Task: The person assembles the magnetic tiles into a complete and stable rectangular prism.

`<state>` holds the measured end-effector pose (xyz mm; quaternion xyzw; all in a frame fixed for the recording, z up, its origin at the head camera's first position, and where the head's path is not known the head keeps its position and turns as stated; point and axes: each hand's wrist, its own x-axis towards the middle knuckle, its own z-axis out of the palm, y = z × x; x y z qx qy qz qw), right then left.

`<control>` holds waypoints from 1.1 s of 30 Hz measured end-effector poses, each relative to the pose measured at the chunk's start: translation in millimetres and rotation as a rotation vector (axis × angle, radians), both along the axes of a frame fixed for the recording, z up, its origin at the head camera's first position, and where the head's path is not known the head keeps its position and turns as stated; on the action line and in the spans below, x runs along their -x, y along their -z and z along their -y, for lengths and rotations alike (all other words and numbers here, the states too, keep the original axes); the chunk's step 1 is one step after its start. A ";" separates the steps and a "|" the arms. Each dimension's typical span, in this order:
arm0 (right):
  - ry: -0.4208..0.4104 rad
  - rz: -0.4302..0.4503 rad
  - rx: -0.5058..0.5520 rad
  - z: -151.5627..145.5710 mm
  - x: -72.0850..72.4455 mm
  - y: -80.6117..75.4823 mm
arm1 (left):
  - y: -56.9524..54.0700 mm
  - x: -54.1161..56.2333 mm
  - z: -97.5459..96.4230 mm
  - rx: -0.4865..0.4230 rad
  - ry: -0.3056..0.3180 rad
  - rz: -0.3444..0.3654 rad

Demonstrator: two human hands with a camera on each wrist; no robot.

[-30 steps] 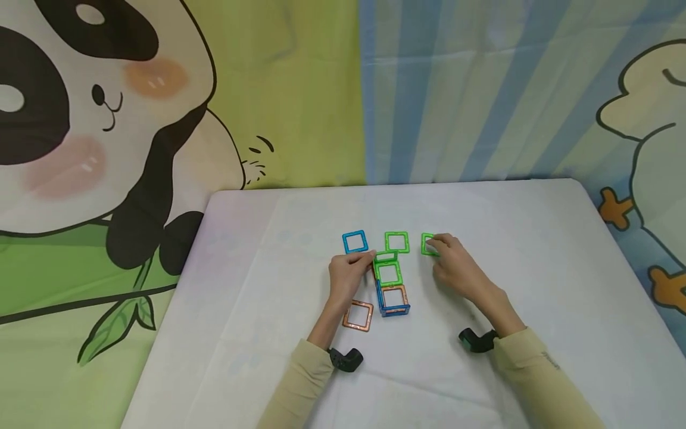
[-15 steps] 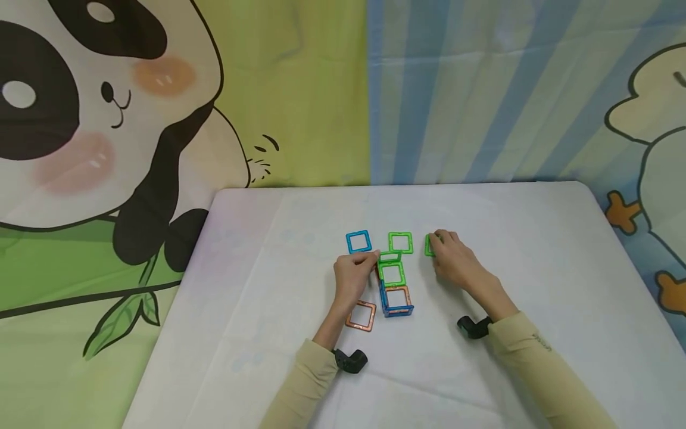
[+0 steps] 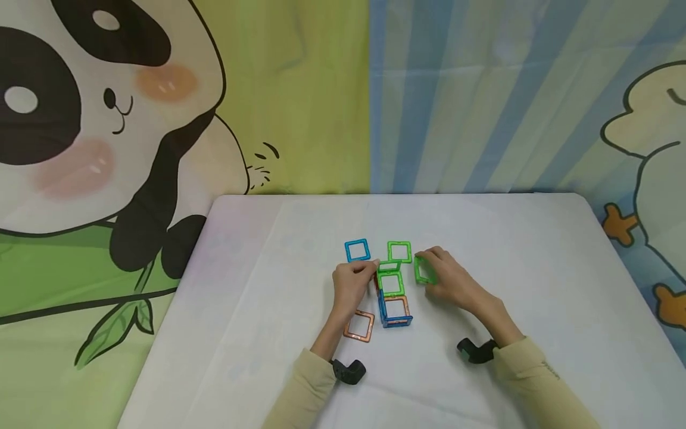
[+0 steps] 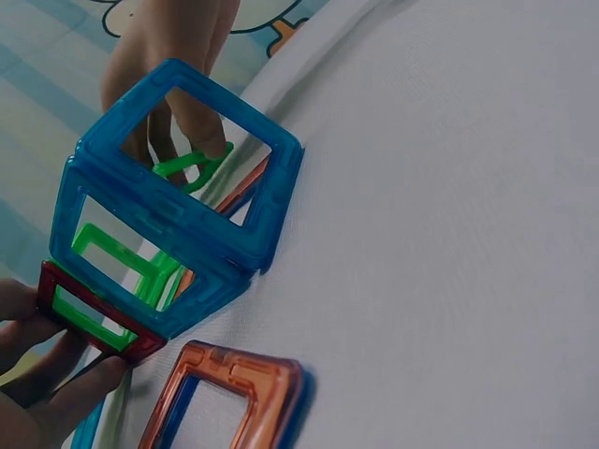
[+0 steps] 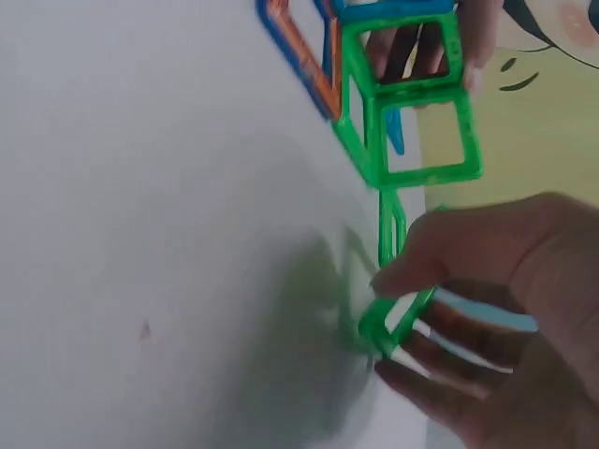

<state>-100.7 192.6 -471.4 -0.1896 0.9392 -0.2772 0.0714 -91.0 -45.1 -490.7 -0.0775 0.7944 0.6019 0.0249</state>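
Square magnetic tiles are joined into an open structure, with green, orange and blue frames standing along a floor of a green tile (image 3: 403, 285) and an orange tile (image 3: 408, 305). My left hand (image 3: 349, 289) pinches the structure's left side at a reddish tile (image 4: 140, 348), seen in the left wrist view. Just right of the structure, my right hand (image 3: 455, 283) pinches a loose green tile (image 3: 417, 271) between thumb and fingers. This tile is tilted on edge, partly hidden by the fingers in the right wrist view. Two blue tiles (image 4: 285, 201) form upright walls in the left wrist view.
A loose blue tile (image 3: 348, 251) and a flat green tile (image 3: 399, 243) lie beyond the structure on the white table (image 3: 268, 268). Near my left wrist lies an orange tile (image 3: 357, 338). A printed curtain (image 3: 316, 119) hangs behind the table's far edge.
My right hand has picked up the green tile that lay at the far right, tipped it up and brought it left and nearer, beside the structure. My left hand keeps its place.
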 end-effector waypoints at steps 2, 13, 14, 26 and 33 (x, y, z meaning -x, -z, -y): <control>-0.028 0.023 0.100 1.0 -2.6 1.8 | 0.5 -0.5 0.6 -0.001 -0.003 -0.001; -0.040 0.197 0.379 7.8 -7.5 15.7 | 2.3 -0.4 -2.5 -0.021 0.001 0.011; -0.041 0.192 0.382 9.2 -7.9 17.5 | 2.3 -1.1 -2.2 -0.017 0.000 0.013; -0.021 0.161 0.385 20.9 -15.1 20.3 | 1.4 -3.2 -0.7 -0.011 -0.008 0.020; -0.031 0.148 0.371 22.1 -14.5 15.8 | 2.0 -0.5 -0.8 -0.010 -0.011 0.025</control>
